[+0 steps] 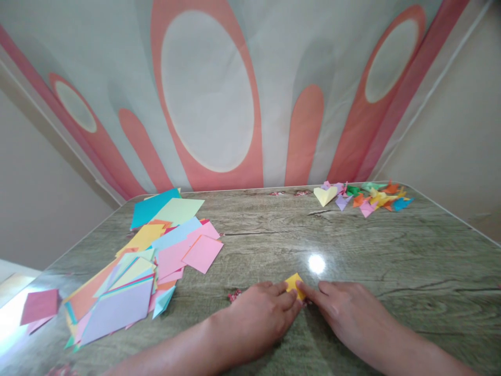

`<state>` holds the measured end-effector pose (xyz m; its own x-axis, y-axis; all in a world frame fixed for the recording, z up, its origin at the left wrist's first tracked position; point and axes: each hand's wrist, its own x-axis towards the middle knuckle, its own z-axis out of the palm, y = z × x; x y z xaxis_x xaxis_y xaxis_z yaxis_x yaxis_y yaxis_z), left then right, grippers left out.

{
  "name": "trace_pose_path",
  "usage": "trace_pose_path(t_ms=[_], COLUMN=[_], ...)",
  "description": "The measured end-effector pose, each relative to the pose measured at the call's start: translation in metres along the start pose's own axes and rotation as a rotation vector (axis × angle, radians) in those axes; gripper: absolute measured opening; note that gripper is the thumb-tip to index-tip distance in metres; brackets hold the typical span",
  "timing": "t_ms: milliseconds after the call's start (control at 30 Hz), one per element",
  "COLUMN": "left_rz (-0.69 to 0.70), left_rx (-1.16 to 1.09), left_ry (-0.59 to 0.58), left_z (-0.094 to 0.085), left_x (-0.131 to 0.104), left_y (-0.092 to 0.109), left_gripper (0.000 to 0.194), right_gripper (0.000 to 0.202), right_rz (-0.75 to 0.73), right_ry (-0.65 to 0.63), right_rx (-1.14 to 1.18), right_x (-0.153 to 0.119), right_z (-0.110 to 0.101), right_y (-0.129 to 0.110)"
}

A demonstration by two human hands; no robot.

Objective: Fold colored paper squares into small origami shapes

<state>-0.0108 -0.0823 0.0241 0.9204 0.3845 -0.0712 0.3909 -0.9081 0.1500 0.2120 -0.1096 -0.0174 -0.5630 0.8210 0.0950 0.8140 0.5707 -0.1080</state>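
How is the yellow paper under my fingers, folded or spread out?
Probably folded: the yellow paper looks much smaller than the pink sheet, though your left hand and right hand partly hide it.

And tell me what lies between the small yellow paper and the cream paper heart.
In the head view, only wood-grain tabletop separates the yellow paper from the heart, with a bright glare spot and dark mark.

Single head-worn cam, perched above and behind the left hand and right hand, aimed forward and down. Hands are pretty close, low in frame; table stretches past them, patterned backdrop farthest off.
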Motion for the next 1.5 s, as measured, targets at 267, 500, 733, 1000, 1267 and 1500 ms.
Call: trace_pose_path(t_ms=[267,500,733,1000,1267,1500], left_rz=[0.008,-0.052,-0.425,-0.514,-0.543,-0.507], left_rx=[0.035,-0.276,-0.375,-0.389,-0.348,-0.352], left_ry=[-0.024,0.189,0.464,0.309,0.220,0.224], left_z=[0.000,0.011,0.022,0.022,0.014,0.010], left_x=[-0.001,0.000,0.010,0.017,0.015,0.011], left_y=[0.004,-0.010,-0.022,-0.024,-0.021,-0.014], left_gripper=[0.040,0.031,0.030,0.055,0.037,0.031], right_gripper=[0.034,0.029,0.012,0.013,0.014,0.015], right_rz=[-0.038,0.146,0.161,0.147,0.121,0.135], right_ry=[-0.077,0.223,0.245,0.213,0.231,0.196], right_rx=[0.065,0.375,0.354,0.399,0.408,0.440], right_x=[-0.005,0.003,0.010,0.013,0.013,0.012], right_z=[-0.012,-0.008,0.004,0.010,0.009,0.009], right_y=[-0.004,0.012,0.006,0.000,-0.001,-0.002])
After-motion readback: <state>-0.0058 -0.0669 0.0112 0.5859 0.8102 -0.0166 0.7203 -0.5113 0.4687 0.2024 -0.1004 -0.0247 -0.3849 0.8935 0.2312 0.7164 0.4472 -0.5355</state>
